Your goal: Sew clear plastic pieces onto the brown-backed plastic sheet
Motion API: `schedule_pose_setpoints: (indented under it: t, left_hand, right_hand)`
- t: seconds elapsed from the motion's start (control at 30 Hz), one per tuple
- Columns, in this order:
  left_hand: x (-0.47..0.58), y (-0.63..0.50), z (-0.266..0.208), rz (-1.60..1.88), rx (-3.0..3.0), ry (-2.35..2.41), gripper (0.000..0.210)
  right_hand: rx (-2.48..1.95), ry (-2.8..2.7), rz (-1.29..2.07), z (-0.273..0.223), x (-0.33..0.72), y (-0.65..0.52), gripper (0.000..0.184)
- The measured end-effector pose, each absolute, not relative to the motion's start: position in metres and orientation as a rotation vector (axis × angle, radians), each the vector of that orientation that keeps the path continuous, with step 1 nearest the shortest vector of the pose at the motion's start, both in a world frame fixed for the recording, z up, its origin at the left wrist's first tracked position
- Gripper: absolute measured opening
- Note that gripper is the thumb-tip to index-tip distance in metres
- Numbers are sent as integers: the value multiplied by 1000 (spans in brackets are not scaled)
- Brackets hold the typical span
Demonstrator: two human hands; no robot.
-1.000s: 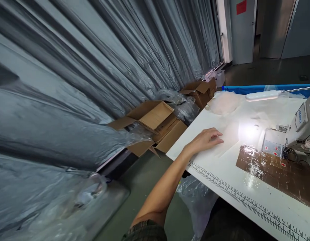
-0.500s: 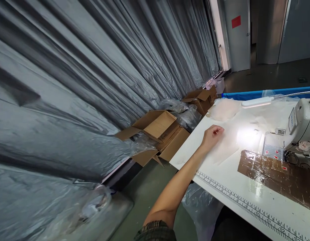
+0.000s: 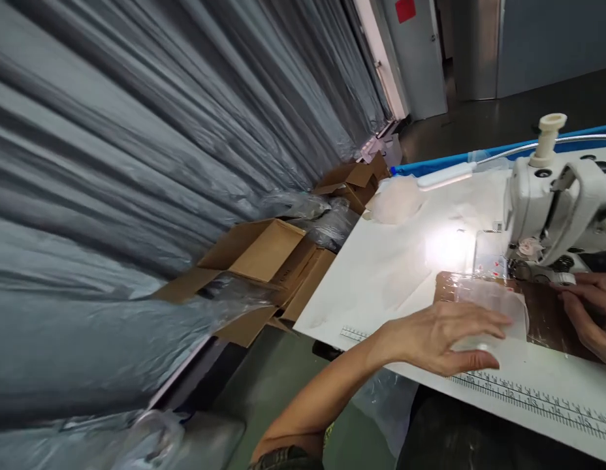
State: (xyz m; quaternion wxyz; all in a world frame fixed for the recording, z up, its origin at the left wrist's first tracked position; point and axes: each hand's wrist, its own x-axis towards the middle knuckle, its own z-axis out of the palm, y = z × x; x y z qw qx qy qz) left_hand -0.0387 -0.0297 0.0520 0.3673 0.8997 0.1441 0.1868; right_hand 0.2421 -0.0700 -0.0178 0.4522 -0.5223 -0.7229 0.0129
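Note:
My left hand (image 3: 454,333) lies palm down with fingers stretched out over a piece of sheer white fabric (image 3: 516,316) near the table's front edge. Under the fabric's far side is a brown taped board (image 3: 552,313). At the right edge, my right hand (image 3: 594,313) is partly cut off by the frame. Its thumb and fingers come together below the sewing machine's (image 3: 528,202) head, beside a small white knob (image 3: 565,279); what they hold there I cannot make out.
A white table (image 3: 342,287) carries a printed ruler along its front edge. Pale sheer pieces (image 3: 396,199) and a white lamp (image 3: 447,175) lie toward the back. Open cardboard boxes (image 3: 268,251) and plastic bags stand left of the table, below a grey curtain (image 3: 160,143).
My left hand has moved right and nearer, from the sheer pieces at the table's left to the front of the machine, its fingers now spread. My right hand has come into view. The view has turned right.

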Motion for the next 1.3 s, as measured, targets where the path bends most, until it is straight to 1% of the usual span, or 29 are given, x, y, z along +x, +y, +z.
schedule_pose_setpoints:
  t: [0.07,0.27,0.37,0.47,0.53,0.57,0.67,0.8,0.93,1.03,1.17,1.23,1.3]
  left_hand:
    - [-32,-28,50,446,2370,275,20]
    - [-30,7,33,682,2493,648,21]
    - [-22,10,26,706,2565,659,21]
    - [-8,1,19,601,2598,444,20]
    - [0,-8,12,481,2616,307,26]
    - [3,-11,9,440,2636,287,28]
    - [9,-17,2,420,2671,375,26]
    - [6,-15,5,539,2468,471,26]
    - [2,-12,13,638,2224,569,17]
    - [0,-11,17,640,2080,613,12]
    - [-2,-9,24,610,1950,632,12]
    - [-3,-9,29,602,1906,647,14]
    - [-4,-10,33,586,1862,683,18]
  right_hand:
    - [-1283,-1786,35,-14,242,-69,13]
    - [-1306,-1722,115,-12,239,-69,15]
    - [-1327,-1722,115,-11,238,-69,15]
    - [-1317,-1724,129,-11,238,-69,14]
    - [-1318,-1714,143,-11,238,-69,15]
    - [-1323,-1706,149,-12,239,-69,15]
    - [-1346,-1693,176,-12,239,-68,16]
    - [-1378,-1695,200,-9,240,-69,18]
    - [-1355,-1700,217,-6,240,-69,19]
    - [-1344,-1690,244,-6,239,-69,18]
    - [-1307,-1647,288,-5,240,-68,17]
    - [-1341,-1633,358,-1,241,-67,20]
    - [-1397,-1652,517,5,241,-68,30]
